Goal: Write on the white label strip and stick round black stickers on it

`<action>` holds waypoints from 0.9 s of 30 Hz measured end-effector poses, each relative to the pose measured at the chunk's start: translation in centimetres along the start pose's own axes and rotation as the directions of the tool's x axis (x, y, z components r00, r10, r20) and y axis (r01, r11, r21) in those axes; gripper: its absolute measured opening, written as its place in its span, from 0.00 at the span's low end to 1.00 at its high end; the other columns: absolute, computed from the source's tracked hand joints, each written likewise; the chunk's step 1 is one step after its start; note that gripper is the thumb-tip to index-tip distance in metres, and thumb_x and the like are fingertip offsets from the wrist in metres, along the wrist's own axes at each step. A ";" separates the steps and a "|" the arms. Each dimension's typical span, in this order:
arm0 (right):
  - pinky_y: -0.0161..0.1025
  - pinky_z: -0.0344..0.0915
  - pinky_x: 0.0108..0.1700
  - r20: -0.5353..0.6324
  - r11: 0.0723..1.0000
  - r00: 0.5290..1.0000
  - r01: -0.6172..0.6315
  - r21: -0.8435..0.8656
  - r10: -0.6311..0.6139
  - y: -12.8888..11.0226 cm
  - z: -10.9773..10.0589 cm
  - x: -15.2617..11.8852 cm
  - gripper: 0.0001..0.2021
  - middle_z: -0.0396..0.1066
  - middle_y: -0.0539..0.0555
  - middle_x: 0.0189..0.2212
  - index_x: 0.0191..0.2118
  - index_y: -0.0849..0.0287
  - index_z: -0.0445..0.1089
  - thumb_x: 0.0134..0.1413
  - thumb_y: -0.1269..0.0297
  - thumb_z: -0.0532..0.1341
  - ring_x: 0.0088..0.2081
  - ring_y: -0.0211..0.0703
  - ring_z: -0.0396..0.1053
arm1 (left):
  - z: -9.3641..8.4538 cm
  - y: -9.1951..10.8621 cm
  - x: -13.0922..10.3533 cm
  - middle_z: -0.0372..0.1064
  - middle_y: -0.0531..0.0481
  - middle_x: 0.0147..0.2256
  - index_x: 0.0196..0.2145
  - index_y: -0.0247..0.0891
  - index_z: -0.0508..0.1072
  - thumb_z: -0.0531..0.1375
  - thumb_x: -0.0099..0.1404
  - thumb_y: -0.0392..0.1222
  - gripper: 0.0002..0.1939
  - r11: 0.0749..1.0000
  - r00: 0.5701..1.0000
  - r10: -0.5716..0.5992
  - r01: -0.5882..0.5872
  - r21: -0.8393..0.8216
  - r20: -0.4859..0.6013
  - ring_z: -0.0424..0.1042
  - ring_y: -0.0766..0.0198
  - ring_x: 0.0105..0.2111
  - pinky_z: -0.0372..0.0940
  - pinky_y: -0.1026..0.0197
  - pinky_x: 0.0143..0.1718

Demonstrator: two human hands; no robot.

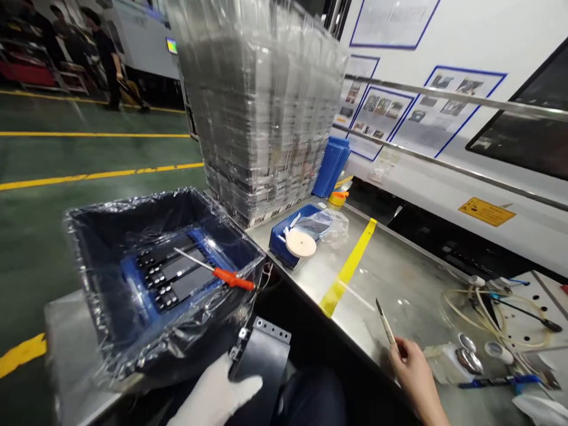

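Observation:
My left hand (217, 390), in a white glove, grips a flat black panel (264, 361) by its left side above my lap. The panel has a row of holes along its far end and small metal fittings on its left edge. My bare right hand (412, 370) pinches a slim pale-handled tool (386, 322) over the metal bench; its dark tip points up and away, and I cannot tell if it is a brush or a blade. To the left, a bin (110, 349) lined with clear plastic holds several similar black parts (177, 275). An orange-handled screwdriver (233, 278) lies across the bin.
The metal bench (399, 266) carries yellow tape (350, 269), a blue tray (277, 242) with a round cream disc (300, 243), and a blue marker (497, 381). Thin hoses (465, 319) lie on the right. Plastic-wrapped stacked trays (270, 118) rise behind. People stand far left.

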State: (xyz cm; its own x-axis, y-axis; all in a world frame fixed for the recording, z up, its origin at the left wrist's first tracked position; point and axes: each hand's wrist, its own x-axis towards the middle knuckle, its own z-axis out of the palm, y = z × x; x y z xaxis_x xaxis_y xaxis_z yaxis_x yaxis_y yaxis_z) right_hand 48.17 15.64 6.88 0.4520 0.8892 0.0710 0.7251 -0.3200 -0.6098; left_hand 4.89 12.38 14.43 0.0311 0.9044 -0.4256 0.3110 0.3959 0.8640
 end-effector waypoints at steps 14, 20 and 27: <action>0.32 0.62 0.24 0.390 0.600 0.891 -0.447 0.664 0.232 -8.8 0.8 -16.1 0.23 0.69 0.49 0.22 0.33 0.59 0.74 0.44 0.41 0.71 0.22 0.36 0.64 | 1.2 0.7 -1.7 0.80 0.45 0.43 0.44 0.35 0.79 0.63 0.54 0.40 0.19 0.993 0.991 0.115 -0.114 -0.011 0.074 0.77 0.48 0.46 0.69 0.51 0.53; 0.29 0.55 0.19 0.406 0.519 0.894 -0.443 0.731 0.191 -9.9 1.2 -18.9 0.22 0.71 0.50 0.26 0.42 0.56 0.72 0.54 0.41 0.65 0.18 0.31 0.58 | 1.4 -0.1 -2.1 0.79 0.45 0.47 0.46 0.36 0.78 0.63 0.57 0.45 0.20 0.984 0.972 0.094 -0.058 -0.166 0.216 0.72 0.46 0.55 0.64 0.49 0.59; 0.35 0.68 0.29 0.309 0.682 0.951 -0.241 0.690 0.022 -11.9 1.2 -19.4 0.19 0.75 0.55 0.32 0.43 0.58 0.75 0.62 0.46 0.59 0.27 0.40 0.69 | 2.9 -7.9 -1.2 0.65 0.42 0.62 0.57 0.35 0.70 0.64 0.54 0.45 0.33 0.972 0.968 0.224 -0.230 -0.044 -0.111 0.61 0.45 0.63 0.48 0.49 0.69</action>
State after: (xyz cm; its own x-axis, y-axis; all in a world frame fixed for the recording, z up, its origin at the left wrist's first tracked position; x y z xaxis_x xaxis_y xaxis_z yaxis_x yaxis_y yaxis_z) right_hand 30.12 2.62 11.81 0.2850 0.9395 -0.1903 0.0274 -0.2064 -0.9781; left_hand 5.13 7.70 7.35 -0.0054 0.9820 -0.1888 0.2534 0.1840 0.9497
